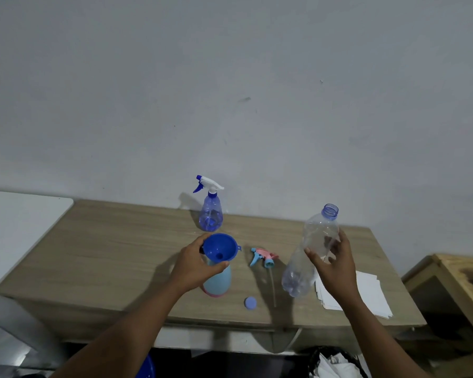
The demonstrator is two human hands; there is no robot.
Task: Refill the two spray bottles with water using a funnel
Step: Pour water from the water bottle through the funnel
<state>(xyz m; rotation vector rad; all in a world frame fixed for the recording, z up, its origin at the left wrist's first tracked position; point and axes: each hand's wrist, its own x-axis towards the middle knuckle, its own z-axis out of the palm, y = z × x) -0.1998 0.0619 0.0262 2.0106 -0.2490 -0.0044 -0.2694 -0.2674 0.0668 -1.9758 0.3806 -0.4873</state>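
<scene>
The left hand [195, 264] curls round the neck of the pale blue spray bottle [219, 282]. That bottle stands on the table [107, 241] with its top off. A dark blue funnel [219, 246] sits in its mouth. At 3 o'clock, the right hand [332, 264] grips a clear water bottle [311, 246], which is open, leaning, and looks empty. Between the hands lie a pink and blue spray top [265, 257] and a small cap [251, 303]. At 12 o'clock stands the see-through blue spray bottle [211, 214], with its top on and some water inside.

No legible writing
The clear bottle [298, 271] and white papers [374, 293], lower right, bear no readable marks.
</scene>
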